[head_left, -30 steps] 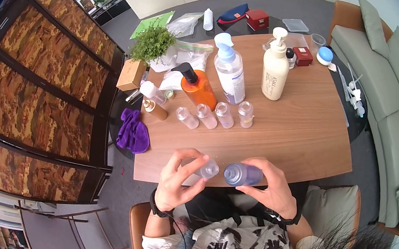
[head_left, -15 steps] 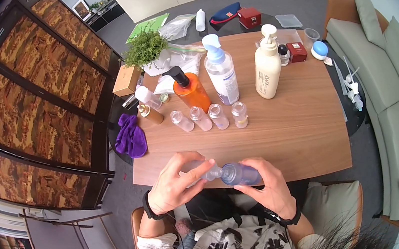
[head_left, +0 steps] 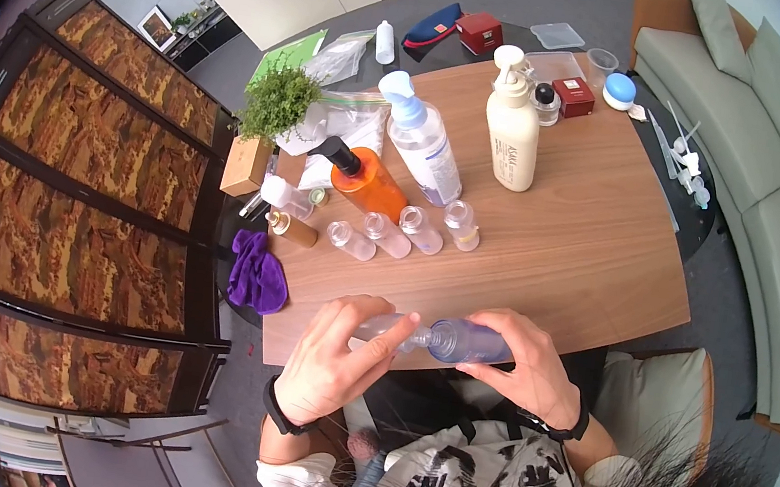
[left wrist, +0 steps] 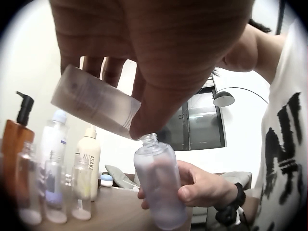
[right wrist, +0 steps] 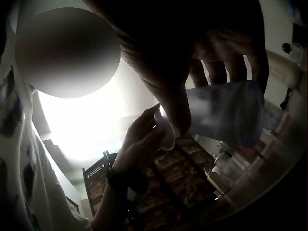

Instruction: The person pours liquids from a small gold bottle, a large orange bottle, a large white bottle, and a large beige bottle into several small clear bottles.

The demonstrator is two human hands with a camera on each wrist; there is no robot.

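Observation:
My left hand (head_left: 332, 359) grips a small clear bottle (left wrist: 94, 101), tipped over so that its neck points down. That neck meets the mouth of a bluish-purple translucent bottle (head_left: 473, 343), which my right hand (head_left: 535, 376) holds round its body. In the left wrist view the purple bottle stands nearly upright below the tilted one, and my left thumb hides part of where the two mouths meet. Cloudy liquid shows inside the clear bottle. Both hands are over the near edge of the wooden table (head_left: 585, 259).
Several small clear bottles (head_left: 421, 232) stand in a row. Behind them are an orange pump bottle (head_left: 373, 182), a clear pump bottle (head_left: 426, 155) and a cream pump bottle (head_left: 512, 141). A gold-topped bottle (head_left: 293, 229) and a purple cloth (head_left: 256, 273) are at the left.
My left hand has moved the clear bottle right and tipped it, bringing its neck against the purple bottle's mouth. My right hand has hardly moved. The head view has shifted slightly.

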